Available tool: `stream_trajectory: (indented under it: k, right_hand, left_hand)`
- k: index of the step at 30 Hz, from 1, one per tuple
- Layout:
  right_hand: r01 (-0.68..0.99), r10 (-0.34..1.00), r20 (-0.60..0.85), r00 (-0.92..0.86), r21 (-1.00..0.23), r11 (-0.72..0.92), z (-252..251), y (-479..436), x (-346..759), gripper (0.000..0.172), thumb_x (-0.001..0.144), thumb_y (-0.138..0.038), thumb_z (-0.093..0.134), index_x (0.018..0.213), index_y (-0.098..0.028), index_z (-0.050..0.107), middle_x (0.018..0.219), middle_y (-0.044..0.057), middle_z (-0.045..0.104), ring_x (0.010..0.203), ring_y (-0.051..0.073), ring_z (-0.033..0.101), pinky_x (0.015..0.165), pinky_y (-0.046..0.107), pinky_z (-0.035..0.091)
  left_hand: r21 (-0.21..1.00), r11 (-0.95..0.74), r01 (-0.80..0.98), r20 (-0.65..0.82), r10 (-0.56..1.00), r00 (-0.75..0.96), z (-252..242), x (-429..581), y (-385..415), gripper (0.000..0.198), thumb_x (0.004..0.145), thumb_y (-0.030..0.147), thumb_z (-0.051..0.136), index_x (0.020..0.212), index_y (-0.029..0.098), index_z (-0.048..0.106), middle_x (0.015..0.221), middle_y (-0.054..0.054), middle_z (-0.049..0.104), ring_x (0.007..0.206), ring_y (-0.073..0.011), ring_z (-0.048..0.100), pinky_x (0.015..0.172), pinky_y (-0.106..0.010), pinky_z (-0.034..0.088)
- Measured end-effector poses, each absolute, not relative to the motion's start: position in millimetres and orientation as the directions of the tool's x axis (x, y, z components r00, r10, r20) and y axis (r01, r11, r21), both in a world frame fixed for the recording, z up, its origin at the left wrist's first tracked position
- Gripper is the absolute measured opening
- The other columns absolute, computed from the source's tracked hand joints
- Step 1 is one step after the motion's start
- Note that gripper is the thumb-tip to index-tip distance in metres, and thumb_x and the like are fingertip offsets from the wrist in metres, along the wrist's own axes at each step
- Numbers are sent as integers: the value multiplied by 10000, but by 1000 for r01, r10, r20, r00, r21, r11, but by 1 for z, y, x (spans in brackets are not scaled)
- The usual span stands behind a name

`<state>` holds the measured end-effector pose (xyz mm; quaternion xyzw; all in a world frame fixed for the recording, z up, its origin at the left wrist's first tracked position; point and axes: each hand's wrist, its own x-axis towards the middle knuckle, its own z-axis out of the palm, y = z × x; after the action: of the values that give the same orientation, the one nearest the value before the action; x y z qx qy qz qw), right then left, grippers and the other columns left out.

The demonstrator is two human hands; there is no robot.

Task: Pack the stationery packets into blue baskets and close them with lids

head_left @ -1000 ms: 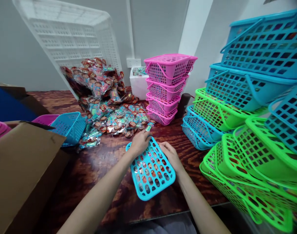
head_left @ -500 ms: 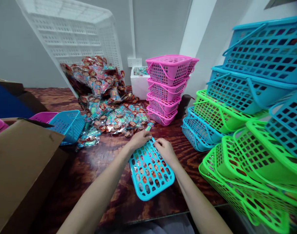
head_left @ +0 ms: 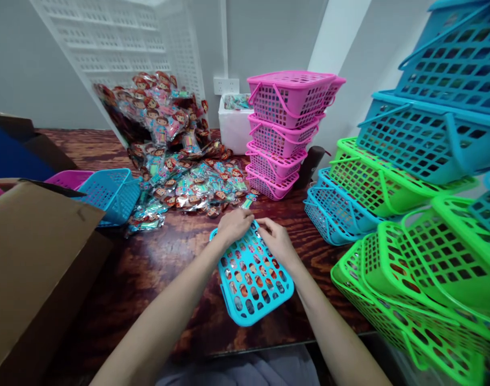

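Note:
A light-blue plastic basket [head_left: 253, 279] with a slotted lid lies in front of me, its far end pointing away. Colourful packed items show through the lid's oval holes. My left hand [head_left: 236, 225] is closed over the far left corner, fingers curled at the rim. Close beside it, my right hand [head_left: 275, 240] grips the far right edge, thumb and fingers bent around it. The fingertips of both hands are partly hidden at the rim. Beyond the hands lies a heap of clear-wrapped packets [head_left: 192, 187] with printed doll figures.
A tipped white crate [head_left: 120, 40] spills the packets. Pink baskets [head_left: 289, 102] are stacked behind; blue [head_left: 422, 134] and green baskets [head_left: 390, 262] pile up on the right. A cardboard box [head_left: 39, 257] and an open blue basket [head_left: 114, 195] stand left. A white foam box [head_left: 232, 126] is by the wall.
My view has shifted slightly. The hands stay at the basket's far edge, the left hand now flatter over the corner. A light-blue handle part now shows left of the left hand.

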<state>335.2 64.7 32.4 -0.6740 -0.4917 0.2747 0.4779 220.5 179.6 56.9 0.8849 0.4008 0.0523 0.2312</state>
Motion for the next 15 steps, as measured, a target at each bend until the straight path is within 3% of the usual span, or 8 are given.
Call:
stream_trajectory:
  k: [5,7,11,15]
  right_hand:
    - [261,950,96,298,-965,16,33,56,341,327,848,-365,554,1100,-212,693,1066,45,710,1011,212,628,911,326,461]
    - [162,959,29,281,-987,-17,33,40,343,339,831,-407,596,1096,-219,694,1116,44,700,1036,219,617,920,333,457]
    - [50,840,-119,529,-984,-171,28,-16,333,354,815,-534,615,906,-197,673,835,18,678,769,191,590,713,298,462]
    - [157,703,-62,708,-957,-242,16,-60,315,415,836,-601,577,713,-206,543,640,-34,520,632,143,458,612,260,379]
  left_hand:
    - [392,-560,730,-81,769,634,62,220,166,411,986,385,308,1005,219,684,1132,-107,706,1069,-285,650,864,-352,459]
    - [382,-549,743,-85,780,620,65,217,161,420,999,391,293,1035,216,674,1127,-115,707,1073,-293,651,875,-372,462]
    - [397,-511,762,-123,793,596,70,213,157,392,1021,383,314,1085,200,655,1120,-111,703,1066,-274,654,905,-409,469]
    - [446,-491,748,-180,770,612,72,209,162,359,990,457,471,1106,158,633,1118,-89,671,1024,-221,640,941,-449,477]
